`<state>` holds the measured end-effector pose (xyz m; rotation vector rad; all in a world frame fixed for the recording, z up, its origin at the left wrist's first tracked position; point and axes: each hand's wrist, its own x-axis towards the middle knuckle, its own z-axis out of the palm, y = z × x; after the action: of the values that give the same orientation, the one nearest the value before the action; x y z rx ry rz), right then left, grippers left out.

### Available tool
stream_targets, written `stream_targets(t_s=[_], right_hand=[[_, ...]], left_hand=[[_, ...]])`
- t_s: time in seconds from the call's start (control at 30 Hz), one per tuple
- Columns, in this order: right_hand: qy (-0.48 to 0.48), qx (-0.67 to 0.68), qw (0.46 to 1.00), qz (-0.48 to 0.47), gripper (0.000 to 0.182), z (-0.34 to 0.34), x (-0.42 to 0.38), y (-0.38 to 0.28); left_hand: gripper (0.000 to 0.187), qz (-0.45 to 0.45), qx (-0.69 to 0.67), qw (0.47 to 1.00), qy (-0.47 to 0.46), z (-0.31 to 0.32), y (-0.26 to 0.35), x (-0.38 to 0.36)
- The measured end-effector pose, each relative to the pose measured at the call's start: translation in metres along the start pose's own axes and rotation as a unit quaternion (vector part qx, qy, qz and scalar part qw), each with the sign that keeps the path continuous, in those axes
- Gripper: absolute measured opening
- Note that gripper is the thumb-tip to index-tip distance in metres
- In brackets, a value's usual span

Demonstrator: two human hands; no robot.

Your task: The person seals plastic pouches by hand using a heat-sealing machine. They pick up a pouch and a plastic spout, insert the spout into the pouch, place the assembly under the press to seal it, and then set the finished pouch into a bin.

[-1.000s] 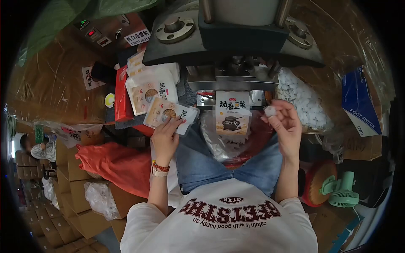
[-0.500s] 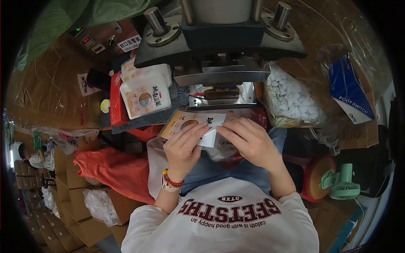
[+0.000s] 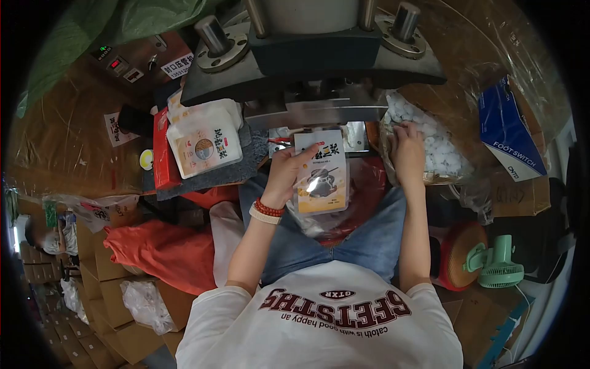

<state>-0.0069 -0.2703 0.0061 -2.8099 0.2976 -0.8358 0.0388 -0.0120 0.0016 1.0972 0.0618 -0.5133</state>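
Note:
My left hand grips a printed pouch by its left edge, thumb across its front. The pouch is upright in view, white above and yellow below, with a dark pot drawing. Its upper end is just in front of the metal plate under the press. My right hand reaches into a clear bag of small white plastic pieces. Its fingers are bent down among the pieces, and whatever the fingertips hold is hidden.
The press's metal jaw hangs above the plate. Left of it, a stack of similar pouches lies on a dark mat beside a red box. Further right are a blue foot-switch box and a green fan.
Both hands were together on the pouch. My right hand has let go and moved right into the bag of white pieces. My left hand has turned the pouch upright.

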Motion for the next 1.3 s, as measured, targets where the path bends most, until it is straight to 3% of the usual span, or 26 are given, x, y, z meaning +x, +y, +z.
stream_targets(t_s=[0.07,0.1,0.17,0.23,0.27,0.3,0.33,0.37,0.43,0.47,0.5,0.57,0.6,0.63,0.7,0.77,0.8,0.9,0.97,1.03,1.1,1.13,1.2,1.23,1.3], right_hand=[[-0.161,0.064,0.983,0.063,0.029,0.005,0.002,0.002],[-0.165,0.064,0.982,0.065,0.029,0.002,-0.002,0.001],[-0.062,0.058,0.996,0.002,0.028,-0.008,-0.004,-0.001],[-0.015,0.009,1.000,-0.002,0.029,-0.019,-0.002,-0.002],[0.029,-0.041,0.999,0.001,0.030,-0.021,-0.003,-0.003],[0.028,-0.041,0.999,0.004,0.030,-0.017,-0.004,-0.001],[0.000,-0.047,0.999,0.001,0.029,-0.011,-0.004,0.000],[-0.027,-0.054,0.998,-0.002,0.028,-0.008,-0.005,0.001],[-0.073,-0.020,0.997,0.002,0.026,-0.013,-0.004,-0.002],[-0.115,0.015,0.993,0.004,0.024,-0.014,0.000,-0.004],[-0.109,0.018,0.994,0.005,0.024,-0.012,0.003,-0.004],[-0.086,0.036,0.996,-0.002,0.016,-0.009,0.001,0.001],[-0.088,0.036,0.995,-0.002,0.016,-0.008,0.002,0.005],[-0.067,0.040,0.997,-0.010,0.018,-0.007,0.003,0.009],[-0.038,0.045,0.998,-0.026,0.019,-0.015,0.007,0.004],[0.046,0.177,0.982,0.051,0.026,-0.055,0.003,-0.018],[0.055,0.241,0.969,0.023,0.029,-0.077,-0.002,-0.032],[0.018,0.441,0.890,-0.111,0.029,-0.110,-0.029,-0.083],[-0.020,0.422,0.870,-0.253,0.030,-0.096,-0.033,-0.100],[-0.048,0.411,0.868,-0.275,0.031,-0.098,-0.034,-0.108],[-0.081,0.414,0.850,-0.315,0.032,-0.100,-0.030,-0.104],[-0.082,0.414,0.851,-0.314,0.032,-0.099,-0.028,-0.098],[-0.133,0.519,0.792,-0.294,0.032,-0.096,-0.025,-0.089],[-0.135,0.517,0.793,-0.291,0.032,-0.093,-0.024,-0.087],[-0.151,0.484,0.849,-0.146,0.031,-0.083,-0.023,-0.088]], left_hand=[[0.021,-0.007,-0.006,1.000,-0.001,-0.002,-0.001,0.005],[0.019,-0.018,-0.012,1.000,-0.001,-0.003,-0.002,0.003],[0.021,-0.016,-0.018,1.000,-0.012,-0.011,0.004,0.002],[0.032,0.013,0.190,0.981,0.035,-0.027,0.024,-0.011],[0.041,0.119,0.255,0.953,0.111,-0.039,0.028,-0.014],[0.050,0.219,0.317,0.904,0.182,-0.055,0.032,-0.018],[0.065,0.345,0.629,0.641,0.272,-0.078,0.042,-0.025],[0.065,0.345,0.631,0.641,0.268,-0.095,0.040,-0.031],[0.073,0.235,0.821,0.470,0.223,-0.112,0.029,-0.053],[0.059,0.276,0.811,0.482,0.184,-0.113,0.029,-0.067],[0.059,0.281,0.812,0.478,0.184,-0.118,0.027,-0.073],[0.053,0.274,0.748,0.588,0.138,-0.133,0.016,-0.086],[0.046,0.334,0.722,0.585,0.157,-0.127,0.019,-0.087],[0.046,0.330,0.722,0.587,0.157,-0.121,0.020,-0.090],[0.036,0.270,0.614,0.706,0.227,-0.105,0.026,-0.089],[0.033,0.331,0.569,0.715,0.236,-0.084,0.027,-0.093],[0.031,0.383,0.524,0.723,0.235,-0.072,0.026,-0.095],[0.031,0.420,0.503,0.734,0.177,-0.034,0.021,-0.100],[0.033,0.441,0.525,0.714,0.144,-0.012,0.025,-0.104],[0.036,0.471,0.601,0.637,0.105,0.001,0.029,-0.109],[0.040,0.483,0.614,0.619,0.082,0.002,0.036,-0.111],[0.039,0.467,0.583,0.664,0.028,0.000,0.037,-0.113],[0.031,0.434,0.516,0.737,-0.046,0.005,0.039,-0.109],[0.031,0.432,0.514,0.740,-0.049,0.005,0.031,-0.102],[0.020,0.227,0.395,0.890,-0.025,-0.003,0.002,-0.085]])
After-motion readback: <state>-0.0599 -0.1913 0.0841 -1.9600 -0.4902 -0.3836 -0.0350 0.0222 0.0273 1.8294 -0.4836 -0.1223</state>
